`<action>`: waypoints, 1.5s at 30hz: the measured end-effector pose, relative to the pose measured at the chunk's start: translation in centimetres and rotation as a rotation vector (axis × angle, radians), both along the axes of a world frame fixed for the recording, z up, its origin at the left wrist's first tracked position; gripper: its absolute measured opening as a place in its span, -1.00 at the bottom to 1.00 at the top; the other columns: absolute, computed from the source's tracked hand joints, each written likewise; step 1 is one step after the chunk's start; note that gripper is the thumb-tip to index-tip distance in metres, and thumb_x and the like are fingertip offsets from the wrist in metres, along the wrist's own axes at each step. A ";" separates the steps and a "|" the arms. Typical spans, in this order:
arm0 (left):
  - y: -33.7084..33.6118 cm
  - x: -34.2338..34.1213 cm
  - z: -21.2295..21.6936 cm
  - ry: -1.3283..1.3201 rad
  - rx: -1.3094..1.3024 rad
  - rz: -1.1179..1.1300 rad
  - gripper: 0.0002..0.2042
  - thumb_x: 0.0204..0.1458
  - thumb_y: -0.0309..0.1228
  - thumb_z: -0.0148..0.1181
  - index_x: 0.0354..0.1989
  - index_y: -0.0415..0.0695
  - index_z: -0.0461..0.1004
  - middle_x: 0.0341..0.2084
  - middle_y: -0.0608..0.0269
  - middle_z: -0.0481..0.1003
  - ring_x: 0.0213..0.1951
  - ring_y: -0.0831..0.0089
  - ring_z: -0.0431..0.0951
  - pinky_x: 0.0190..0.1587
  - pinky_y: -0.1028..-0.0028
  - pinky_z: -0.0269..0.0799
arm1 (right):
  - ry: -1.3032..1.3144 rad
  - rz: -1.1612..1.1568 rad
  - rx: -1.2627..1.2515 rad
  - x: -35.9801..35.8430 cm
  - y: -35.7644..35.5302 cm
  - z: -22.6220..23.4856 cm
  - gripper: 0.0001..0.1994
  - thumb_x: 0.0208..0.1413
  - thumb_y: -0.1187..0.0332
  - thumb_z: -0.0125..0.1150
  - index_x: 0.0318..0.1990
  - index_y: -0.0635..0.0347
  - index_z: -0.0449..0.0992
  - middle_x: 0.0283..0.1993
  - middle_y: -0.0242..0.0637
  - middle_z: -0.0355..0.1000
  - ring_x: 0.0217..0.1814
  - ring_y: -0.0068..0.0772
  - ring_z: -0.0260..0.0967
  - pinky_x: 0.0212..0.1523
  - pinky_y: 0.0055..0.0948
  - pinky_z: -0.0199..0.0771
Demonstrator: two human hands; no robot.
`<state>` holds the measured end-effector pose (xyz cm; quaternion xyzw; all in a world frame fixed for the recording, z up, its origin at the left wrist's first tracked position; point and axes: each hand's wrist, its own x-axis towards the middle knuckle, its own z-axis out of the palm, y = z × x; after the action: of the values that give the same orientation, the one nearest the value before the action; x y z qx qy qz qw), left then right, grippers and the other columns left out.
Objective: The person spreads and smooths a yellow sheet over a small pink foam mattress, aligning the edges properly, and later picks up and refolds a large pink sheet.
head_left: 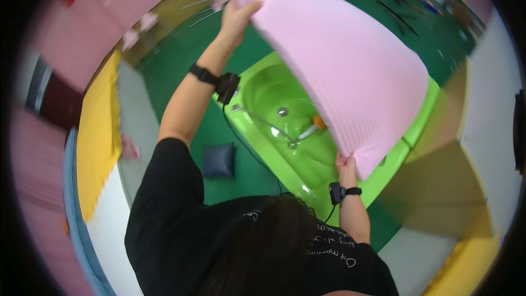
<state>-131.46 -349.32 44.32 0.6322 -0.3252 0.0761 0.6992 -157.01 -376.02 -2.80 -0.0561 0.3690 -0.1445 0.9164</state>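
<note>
both hands' grip, left hand point(236, 19) and right hand point(346, 165), pinching a pink foam sheet point(339, 60) over a green tub point(274, 93)

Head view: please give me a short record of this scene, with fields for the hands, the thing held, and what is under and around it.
left hand: raised, gripping the upper edge of the pink foam sheet
right hand: low, gripping the sheet's lower corner
sheet: large, ribbed, curved, lifted over the tub
below: bright green baby bathtub with a metal fitting inside
floor: green; a dark blue cushion lies left of the tub
wrists: black band with a small device on each
</note>
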 end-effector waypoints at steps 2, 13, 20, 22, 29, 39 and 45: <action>4.0 -3.3 3.2 -0.104 0.069 0.079 -0.61 -0.10 -0.44 0.21 -0.07 -0.30 0.34 -0.22 0.20 0.45 -0.17 0.41 0.46 -0.08 0.44 0.36 | 0.050 0.088 0.067 1.4 4.0 2.1 -0.68 0.21 0.21 -0.11 -0.05 0.27 0.34 -0.13 -0.13 0.43 -0.20 -0.18 0.43 -0.19 -0.30 0.51; 24.0 -29.9 9.9 -0.350 -0.172 0.617 -0.47 -0.09 -0.39 0.23 0.06 -0.35 0.20 -0.11 0.13 0.40 -0.08 0.35 0.42 0.06 0.39 0.28 | -0.464 0.385 -0.298 13.6 7.3 18.2 -0.66 0.21 0.22 -0.13 0.05 0.21 0.28 0.08 -0.20 0.30 0.08 -0.25 0.28 0.04 -0.19 0.40; 22.9 -49.8 8.8 -0.420 -0.095 1.245 -0.66 -0.05 -0.49 0.16 -0.10 -0.40 0.32 -0.23 0.13 0.44 -0.18 0.45 0.45 -0.06 0.49 0.31 | -0.454 1.014 -0.256 12.8 19.8 20.2 -0.70 0.24 0.27 -0.21 0.07 0.12 0.27 0.09 -0.25 0.30 0.13 -0.25 0.23 0.12 -0.14 0.29; 19.1 -54.6 8.3 -0.408 -0.082 1.440 -0.63 -0.05 -0.50 0.17 -0.07 -0.40 0.29 -0.20 0.11 0.42 -0.12 0.42 0.41 0.01 0.47 0.25 | -0.442 1.094 -0.252 11.3 21.0 20.9 -0.70 0.23 0.27 -0.18 0.07 0.11 0.26 0.09 -0.26 0.30 0.13 -0.26 0.24 0.10 -0.16 0.30; 12.8 -67.3 -3.0 -0.324 -0.147 2.178 -0.54 -0.04 -0.49 0.18 0.02 -0.44 0.23 -0.06 0.05 0.34 -0.02 0.37 0.32 0.10 0.43 0.15 | -0.820 1.330 -0.708 12.8 28.9 29.3 -0.69 0.11 0.29 0.08 -0.04 0.25 0.32 -0.24 -0.27 0.41 -0.38 -0.43 0.38 -0.50 -0.48 0.42; -4.4 -69.0 -23.0 0.139 -1.319 2.485 -0.53 -0.04 -0.45 0.19 0.07 -0.25 0.23 -0.05 0.14 0.35 -0.07 0.35 0.38 -0.05 0.35 0.31 | -1.086 1.701 -1.055 8.3 44.7 25.9 -0.71 0.06 0.33 0.12 -0.08 0.24 0.36 -0.44 -0.38 0.39 -0.65 -0.59 0.23 -0.76 -0.60 0.15; 9.0 -68.5 -24.2 -0.043 -1.536 2.321 -0.58 -0.02 -0.42 0.19 0.04 -0.17 0.26 -0.05 0.17 0.35 -0.06 0.31 0.40 -0.10 0.23 0.37 | -1.361 1.632 -0.992 7.4 62.1 29.8 -0.68 0.07 0.24 0.13 -0.13 0.29 0.35 -0.39 -0.28 0.39 -0.60 -0.56 0.27 -0.74 -0.52 0.23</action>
<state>-200.01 -340.27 20.14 -0.0014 0.4915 0.7735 0.4002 -149.62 -313.91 26.98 -0.5385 -0.4397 0.3578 0.6235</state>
